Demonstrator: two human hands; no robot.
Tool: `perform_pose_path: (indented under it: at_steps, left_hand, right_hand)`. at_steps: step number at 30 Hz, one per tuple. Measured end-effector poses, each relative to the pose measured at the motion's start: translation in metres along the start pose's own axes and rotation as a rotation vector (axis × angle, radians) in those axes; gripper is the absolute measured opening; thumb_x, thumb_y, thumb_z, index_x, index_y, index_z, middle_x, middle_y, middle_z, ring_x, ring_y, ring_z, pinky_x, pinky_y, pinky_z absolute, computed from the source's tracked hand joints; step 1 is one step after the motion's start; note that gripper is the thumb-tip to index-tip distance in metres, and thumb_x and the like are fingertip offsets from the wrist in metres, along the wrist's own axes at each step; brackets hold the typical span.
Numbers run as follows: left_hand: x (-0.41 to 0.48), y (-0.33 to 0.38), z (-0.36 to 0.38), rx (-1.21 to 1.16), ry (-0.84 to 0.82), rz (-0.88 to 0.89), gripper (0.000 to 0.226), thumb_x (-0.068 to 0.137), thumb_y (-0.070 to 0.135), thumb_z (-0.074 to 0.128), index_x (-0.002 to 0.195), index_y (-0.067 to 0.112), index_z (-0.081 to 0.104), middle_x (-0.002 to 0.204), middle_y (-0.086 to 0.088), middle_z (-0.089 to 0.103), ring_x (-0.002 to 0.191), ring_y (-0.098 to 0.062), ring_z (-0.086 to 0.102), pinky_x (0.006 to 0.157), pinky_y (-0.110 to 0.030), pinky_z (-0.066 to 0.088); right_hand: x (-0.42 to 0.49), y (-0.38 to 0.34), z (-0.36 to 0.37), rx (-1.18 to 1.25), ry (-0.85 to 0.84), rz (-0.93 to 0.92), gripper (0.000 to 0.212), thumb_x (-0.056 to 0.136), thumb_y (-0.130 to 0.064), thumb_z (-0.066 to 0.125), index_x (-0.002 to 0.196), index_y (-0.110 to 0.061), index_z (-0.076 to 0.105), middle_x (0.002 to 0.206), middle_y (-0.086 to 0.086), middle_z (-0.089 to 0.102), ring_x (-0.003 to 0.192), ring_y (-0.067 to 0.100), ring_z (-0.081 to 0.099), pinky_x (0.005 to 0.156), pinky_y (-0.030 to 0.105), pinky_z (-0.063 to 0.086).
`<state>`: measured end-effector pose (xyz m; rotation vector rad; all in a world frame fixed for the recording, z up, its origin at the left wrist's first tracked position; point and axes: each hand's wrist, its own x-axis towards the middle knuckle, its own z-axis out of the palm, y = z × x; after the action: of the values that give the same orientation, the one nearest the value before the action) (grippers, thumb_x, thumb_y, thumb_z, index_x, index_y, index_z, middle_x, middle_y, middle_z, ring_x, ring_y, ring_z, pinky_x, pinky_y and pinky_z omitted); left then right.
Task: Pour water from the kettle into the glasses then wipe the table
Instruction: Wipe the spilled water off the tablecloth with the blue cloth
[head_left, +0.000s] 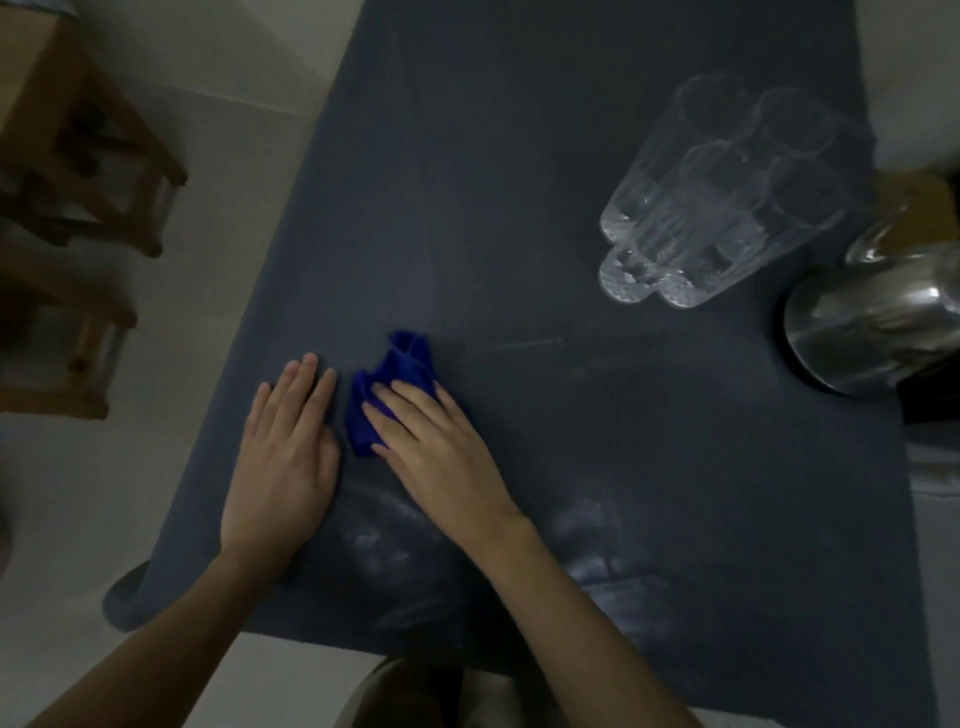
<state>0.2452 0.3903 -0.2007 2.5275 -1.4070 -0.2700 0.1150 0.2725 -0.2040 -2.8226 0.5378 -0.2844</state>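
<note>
A crumpled blue cloth (400, 374) lies on the dark blue table (519, 182). My right hand (441, 441) presses flat on the cloth's near part, fingers stretched over it. My left hand (285, 457) rests flat on the table just left of the cloth, fingers together, holding nothing. Several clear glasses (722, 197) stand clustered at the far right. A shiny steel kettle (878, 322) stands at the right edge. Pale wet streaks (608, 561) show on the table near my right forearm.
Wooden stools (67, 156) stand on the pale floor left of the table. The table's near-left corner (130, 597) is rounded. A dark object (935, 400) sits beside the kettle at the right edge.
</note>
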Motion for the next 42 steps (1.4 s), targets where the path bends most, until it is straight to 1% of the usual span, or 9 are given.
perform_pose_path:
  at_steps: [5,10,13,20,26,32,36,40,42]
  left_hand:
    - [0.0,0.0,0.0,-0.026,0.014,0.01,0.057,0.097,0.029,0.027,0.148,0.004,0.036,0.158,-0.014,0.028,0.148,-0.025,0.02,0.124,-0.031,0.0]
    - [0.001,0.002,-0.001,-0.055,0.041,0.01,0.058,0.095,0.027,0.028,0.144,0.0,0.039,0.156,-0.018,0.031,0.146,-0.031,0.024,0.123,-0.03,-0.001]
    - [0.0,0.003,0.0,-0.051,0.051,0.006,0.058,0.094,0.026,0.028,0.145,0.0,0.039,0.156,-0.018,0.031,0.147,-0.031,0.024,0.123,-0.029,-0.002]
    - [-0.001,0.0,0.004,-0.024,0.067,0.006,0.056,0.096,0.027,0.028,0.146,0.004,0.037,0.157,-0.015,0.03,0.148,-0.028,0.022,0.124,-0.036,0.005]
    - [-0.002,-0.001,0.004,-0.023,0.077,0.011,0.055,0.096,0.026,0.029,0.146,0.004,0.037,0.157,-0.015,0.03,0.148,-0.027,0.022,0.123,-0.041,0.01]
    - [-0.004,0.0,0.003,-0.036,0.083,0.013,0.053,0.098,0.023,0.031,0.147,0.006,0.036,0.159,-0.013,0.028,0.149,-0.027,0.02,0.124,-0.039,0.008]
    - [-0.004,-0.001,0.004,-0.036,0.092,0.025,0.052,0.098,0.023,0.031,0.147,0.005,0.036,0.158,-0.014,0.028,0.149,-0.028,0.021,0.124,-0.037,0.007]
    - [-0.003,-0.002,0.006,-0.041,0.094,0.014,0.054,0.097,0.024,0.029,0.147,0.006,0.036,0.158,-0.015,0.029,0.148,-0.029,0.021,0.124,-0.032,0.002]
    - [-0.002,-0.002,0.007,-0.033,0.098,0.014,0.054,0.096,0.024,0.029,0.147,0.006,0.036,0.158,-0.015,0.029,0.148,-0.03,0.021,0.123,-0.031,0.001]
  right_hand:
    - [-0.083,0.105,-0.048,-0.124,0.108,0.225,0.036,0.099,-0.029,0.043,0.117,-0.01,0.068,0.124,0.008,0.066,0.117,0.023,0.06,0.099,0.042,0.041]
    - [-0.192,0.182,-0.101,-0.069,0.176,0.768,0.057,0.101,-0.043,0.028,0.127,-0.003,0.06,0.134,0.014,0.058,0.126,0.031,0.051,0.107,0.045,0.037]
    - [-0.199,0.176,-0.096,-0.016,0.238,0.882,0.061,0.1,-0.047,0.026,0.131,-0.003,0.055,0.138,0.013,0.054,0.133,0.028,0.044,0.11,0.051,0.035]
    - [-0.09,0.092,-0.051,0.062,0.287,0.719,0.039,0.096,-0.027,0.044,0.122,-0.007,0.065,0.127,0.01,0.064,0.12,0.027,0.057,0.103,0.046,0.041]
    - [-0.063,-0.048,-0.007,0.089,0.039,0.269,0.039,0.095,-0.035,0.042,0.124,-0.017,0.062,0.132,0.001,0.061,0.126,0.018,0.051,0.11,0.043,0.036]
    - [-0.157,-0.006,-0.026,-0.091,-0.189,-0.069,0.031,0.09,-0.032,0.058,0.118,-0.023,0.065,0.135,-0.002,0.059,0.132,0.016,0.046,0.116,0.04,0.027]
    - [-0.231,0.081,-0.073,-0.124,-0.017,0.225,0.047,0.102,-0.03,0.033,0.105,-0.006,0.072,0.119,0.015,0.068,0.123,0.021,0.048,0.111,0.037,0.027]
    - [-0.281,0.124,-0.108,-0.019,0.113,0.681,0.052,0.102,-0.037,0.031,0.12,-0.002,0.063,0.129,0.016,0.061,0.128,0.02,0.044,0.116,0.027,0.026]
    - [-0.279,0.122,-0.101,0.021,0.202,0.777,0.053,0.102,-0.039,0.03,0.12,-0.002,0.063,0.13,0.015,0.06,0.128,0.022,0.045,0.115,0.034,0.029]
